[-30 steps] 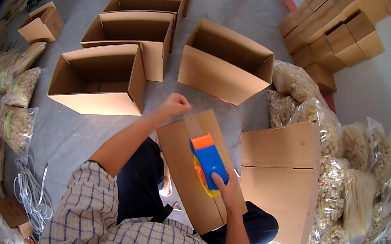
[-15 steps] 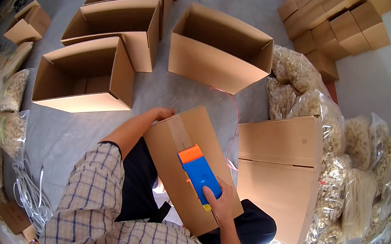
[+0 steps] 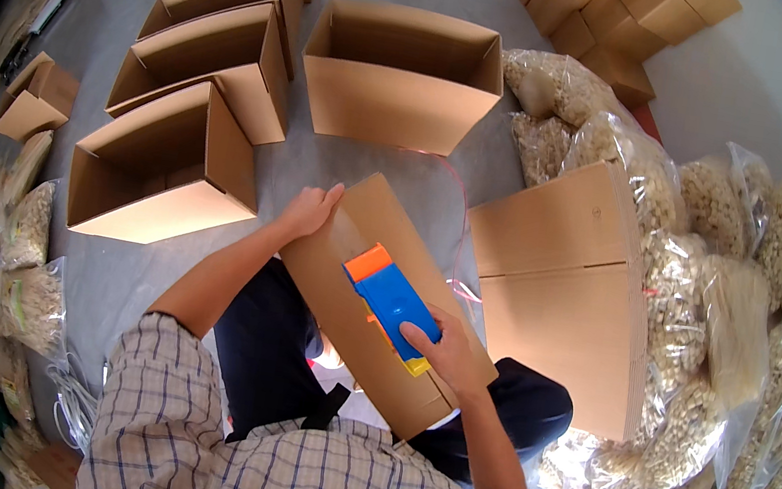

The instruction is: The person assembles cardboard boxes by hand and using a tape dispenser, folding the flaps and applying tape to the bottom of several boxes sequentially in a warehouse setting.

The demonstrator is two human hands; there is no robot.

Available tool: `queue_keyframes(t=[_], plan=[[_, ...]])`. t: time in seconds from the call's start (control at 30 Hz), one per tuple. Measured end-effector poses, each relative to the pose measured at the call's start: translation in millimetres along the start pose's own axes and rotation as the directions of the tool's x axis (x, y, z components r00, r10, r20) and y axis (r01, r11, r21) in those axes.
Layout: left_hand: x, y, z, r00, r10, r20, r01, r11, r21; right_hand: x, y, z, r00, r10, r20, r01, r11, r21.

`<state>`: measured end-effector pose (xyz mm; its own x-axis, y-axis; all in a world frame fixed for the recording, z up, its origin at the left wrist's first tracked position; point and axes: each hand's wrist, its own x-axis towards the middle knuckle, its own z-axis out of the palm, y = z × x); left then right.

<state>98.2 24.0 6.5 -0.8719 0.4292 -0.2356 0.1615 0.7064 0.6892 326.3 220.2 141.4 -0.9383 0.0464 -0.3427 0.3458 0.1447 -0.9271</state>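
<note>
One held carton (image 3: 341, 309), several stuffed bags (image 3: 668, 367)

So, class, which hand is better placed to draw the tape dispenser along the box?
Probably the right hand: it grips the blue tape dispenser over the box, while the left hand is at its far end.

no readable text, no legible numbers

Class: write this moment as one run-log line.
left hand: at far end of carton; right hand: holding blue tape dispenser over carton
</note>
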Motion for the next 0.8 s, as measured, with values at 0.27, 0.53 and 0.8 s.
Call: queue_keyframes(t=[0.27, 0.53, 0.8], plan=[[-2, 4, -5, 0.995, -0.024, -0.099, 0.033, 0.995, 0.094, -138, 40, -65, 0.945, 0.326, -0.037, -0.324, 0.945, 0.049], [4, 18, -13, 0.789, 0.451, -0.417, -0.086, 0.754, 0.651, -110, 56, -40, 0.978, 0.084, -0.191, -0.14, 0.943, -0.303], [-11, 123, 34, 0.749, 0.378, 0.545, -0.633, 0.651, 0.419, -32, 41, -10, 0.984, 0.093, -0.151, -0.125, 0.967, -0.222]])
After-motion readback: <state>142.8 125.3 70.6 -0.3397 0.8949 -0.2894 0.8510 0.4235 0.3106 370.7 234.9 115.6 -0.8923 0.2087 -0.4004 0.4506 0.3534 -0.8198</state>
